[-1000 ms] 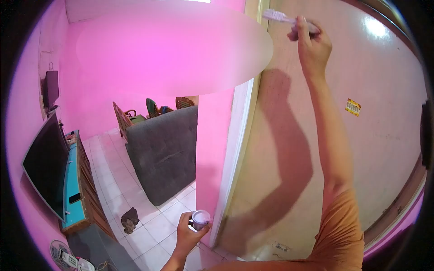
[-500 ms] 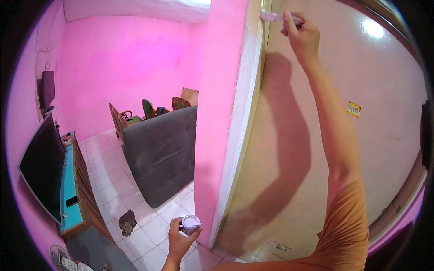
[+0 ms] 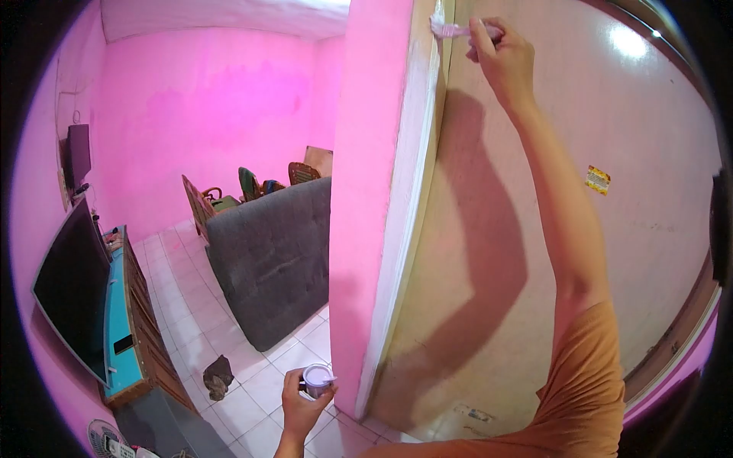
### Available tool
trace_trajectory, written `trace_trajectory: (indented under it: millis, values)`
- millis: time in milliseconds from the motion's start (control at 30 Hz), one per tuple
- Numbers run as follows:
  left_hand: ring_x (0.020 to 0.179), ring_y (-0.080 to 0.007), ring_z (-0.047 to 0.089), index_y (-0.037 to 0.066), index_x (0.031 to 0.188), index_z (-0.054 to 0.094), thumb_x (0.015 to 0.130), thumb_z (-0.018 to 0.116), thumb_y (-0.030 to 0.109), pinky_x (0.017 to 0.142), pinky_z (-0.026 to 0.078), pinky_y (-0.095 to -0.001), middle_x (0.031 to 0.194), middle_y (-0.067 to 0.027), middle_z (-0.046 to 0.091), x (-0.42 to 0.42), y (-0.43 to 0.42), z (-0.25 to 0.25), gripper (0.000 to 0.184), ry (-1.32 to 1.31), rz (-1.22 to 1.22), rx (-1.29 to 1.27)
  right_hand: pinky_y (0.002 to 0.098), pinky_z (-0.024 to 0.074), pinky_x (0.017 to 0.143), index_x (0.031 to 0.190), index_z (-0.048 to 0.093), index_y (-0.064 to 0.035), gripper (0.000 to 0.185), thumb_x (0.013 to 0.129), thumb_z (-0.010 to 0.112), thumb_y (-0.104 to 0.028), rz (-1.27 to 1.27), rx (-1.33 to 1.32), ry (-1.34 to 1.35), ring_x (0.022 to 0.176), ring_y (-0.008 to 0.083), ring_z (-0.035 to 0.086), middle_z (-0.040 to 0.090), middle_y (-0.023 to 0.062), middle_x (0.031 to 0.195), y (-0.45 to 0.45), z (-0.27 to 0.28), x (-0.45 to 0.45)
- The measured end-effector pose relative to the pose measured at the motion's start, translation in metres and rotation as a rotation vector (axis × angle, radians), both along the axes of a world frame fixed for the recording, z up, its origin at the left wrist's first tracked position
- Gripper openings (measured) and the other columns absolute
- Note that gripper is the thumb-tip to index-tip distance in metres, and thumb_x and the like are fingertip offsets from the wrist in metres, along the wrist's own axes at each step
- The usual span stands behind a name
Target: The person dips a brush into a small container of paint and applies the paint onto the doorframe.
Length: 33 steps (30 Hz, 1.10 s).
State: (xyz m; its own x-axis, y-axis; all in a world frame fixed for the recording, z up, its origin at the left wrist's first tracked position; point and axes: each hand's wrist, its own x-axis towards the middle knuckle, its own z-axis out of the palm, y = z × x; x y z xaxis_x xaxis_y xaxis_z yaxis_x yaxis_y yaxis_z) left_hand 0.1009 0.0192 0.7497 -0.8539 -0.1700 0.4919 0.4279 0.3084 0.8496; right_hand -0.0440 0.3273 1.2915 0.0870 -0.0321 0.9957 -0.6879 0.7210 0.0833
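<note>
High up, my right hand (image 3: 505, 62) is closed around the handle of a paintbrush (image 3: 452, 30) stained pale lilac. The bristles touch the white-painted door frame (image 3: 410, 145), near its top in view. Low in the middle, my left hand (image 3: 300, 410) grips a small cup (image 3: 315, 391) of pale lilac paint, held upright. Something thin and pale rests across the cup's rim by my thumb; I cannot make out what it is. Behind my right arm stands a tan door (image 3: 489, 336), with the arm's shadow falling on it.
Beside the frame is a pink wall edge (image 3: 359, 191). A grey cushioned panel (image 3: 275, 259) stands on white tiles, with chairs (image 3: 200, 202) behind. At left are a television (image 3: 72, 290) and a cabinet (image 3: 126, 309). A dark object (image 3: 218, 375) lies on the floor.
My right hand has shifted slightly left with the paintbrush, and the bristles now press further onto the frame. My left hand and the cup sit a little further left in view.
</note>
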Motion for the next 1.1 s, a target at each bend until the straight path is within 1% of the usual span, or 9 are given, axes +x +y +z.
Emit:
trace_trajectory:
  millis: [167,267,467,567,667,733,833,1000,1100]
  values:
    - [0.094,-0.0188,0.065,0.001,0.111,0.063,0.071,0.092,0.016,0.080,0.054,-0.0312,0.105,-0.0081,0.061,-0.001,-0.003,0.007,0.051,-0.018,0.016,-0.073,0.0271,0.0521,0.054,0.094,0.071,0.0031,0.030,0.099,0.068,-0.026,0.072,0.027,-0.200,0.056,0.0119,0.066,0.066,0.0055,0.066,-0.001,-0.055,0.032]
    - [0.094,-0.0189,0.065,0.001,0.111,0.063,0.071,0.092,0.015,0.080,0.053,-0.0318,0.106,-0.0081,0.061,-0.001,-0.003,0.006,0.051,-0.045,-0.016,0.002,0.0270,0.0517,0.053,0.091,0.071,0.0034,0.030,0.098,0.068,-0.025,0.086,-0.007,-0.245,0.055,0.0118,0.065,0.065,0.0053,0.065,-0.001,-0.061,0.041]
    - [0.094,-0.0189,0.064,0.001,0.112,0.063,0.070,0.092,0.014,0.080,0.053,-0.0319,0.106,-0.0079,0.060,-0.002,-0.005,0.002,0.052,-0.031,-0.018,0.000,0.0275,0.0534,0.055,0.091,0.071,0.0038,0.030,0.097,0.069,-0.026,0.035,0.050,-0.253,0.055,0.0124,0.066,0.067,0.0071,0.066,0.001,-0.013,0.025]
    - [0.094,-0.0189,0.064,0.001,0.112,0.062,0.070,0.092,0.014,0.080,0.053,-0.0316,0.106,-0.0077,0.060,-0.001,-0.005,0.002,0.053,-0.026,0.007,-0.010,0.0253,0.0504,0.055,0.100,0.071,0.0046,0.029,0.101,0.069,-0.024,-0.060,0.074,-0.189,0.061,0.0088,0.064,0.066,0.0050,0.073,-0.001,0.024,0.013]
    - [0.093,-0.0188,0.064,0.001,0.111,0.062,0.070,0.092,0.014,0.079,0.053,-0.0313,0.104,-0.0075,0.060,-0.003,-0.007,-0.006,0.053,-0.024,0.032,-0.013,0.0289,0.0518,0.054,0.095,0.072,0.0027,0.028,0.102,0.065,-0.024,-0.049,0.017,-0.046,0.058,0.0120,0.067,0.069,0.0071,0.064,-0.003,0.062,0.005]
    - [0.093,-0.0207,0.064,0.001,0.110,0.062,0.070,0.093,0.015,0.078,0.053,-0.0323,0.105,-0.0089,0.060,-0.002,-0.009,-0.005,0.053,-0.029,0.027,-0.012,0.0301,0.0518,0.054,0.091,0.071,0.0034,0.031,0.102,0.065,-0.024,0.035,0.012,0.244,0.058,0.0139,0.068,0.069,0.0095,0.063,-0.010,0.070,0.010]
    - [0.094,-0.0225,0.063,0.000,0.110,0.062,0.071,0.093,0.017,0.076,0.053,-0.0337,0.107,-0.0102,0.059,-0.003,-0.009,-0.005,0.053,-0.042,0.013,-0.010,0.0316,0.0516,0.054,0.093,0.072,0.0037,0.030,0.102,0.065,-0.024,-0.029,0.051,0.211,0.058,0.0153,0.068,0.069,0.0105,0.062,-0.006,0.056,0.008]
    - [0.094,-0.0226,0.063,0.000,0.110,0.062,0.071,0.093,0.017,0.076,0.053,-0.0337,0.107,-0.0104,0.059,-0.007,-0.012,-0.004,0.053,-0.058,-0.003,-0.018,0.0317,0.0509,0.054,0.097,0.074,0.0027,0.029,0.102,0.064,-0.025,-0.121,0.063,0.069,0.057,0.0148,0.068,0.070,0.0112,0.063,0.002,-0.016,0.011]
    - [0.093,-0.0223,0.063,0.000,0.110,0.062,0.071,0.093,0.016,0.076,0.053,-0.0331,0.107,-0.0105,0.059,-0.008,-0.012,-0.006,0.052,-0.072,-0.020,0.001,0.0281,0.0529,0.055,0.094,0.071,0.0053,0.030,0.099,0.068,-0.024,0.038,0.093,-0.080,0.057,0.0125,0.068,0.067,0.0087,0.064,0.005,-0.065,0.028]
